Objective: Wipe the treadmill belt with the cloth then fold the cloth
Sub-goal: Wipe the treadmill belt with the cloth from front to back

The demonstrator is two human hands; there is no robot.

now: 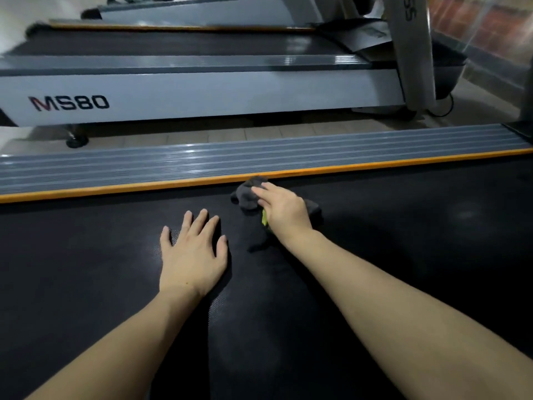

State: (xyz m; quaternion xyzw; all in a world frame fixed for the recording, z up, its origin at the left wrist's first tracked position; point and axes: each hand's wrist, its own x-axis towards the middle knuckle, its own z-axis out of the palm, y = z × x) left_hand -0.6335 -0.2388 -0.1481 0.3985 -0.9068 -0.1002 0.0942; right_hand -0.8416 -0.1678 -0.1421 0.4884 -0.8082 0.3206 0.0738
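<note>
Now the right hand [284, 210] presses the dark cloth [248, 194] onto the treadmill belt [403, 241] beside the orange edge strip [115, 187], fingers extended; left hand [193, 249] flat, fingers spread wide.

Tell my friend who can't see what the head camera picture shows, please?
A person's right hand presses a dark grey cloth onto a black treadmill belt, close to the orange strip along its far edge. The left hand rests flat on the belt beside it, fingers spread. Another grey treadmill marked MS80 stands behind.
</note>
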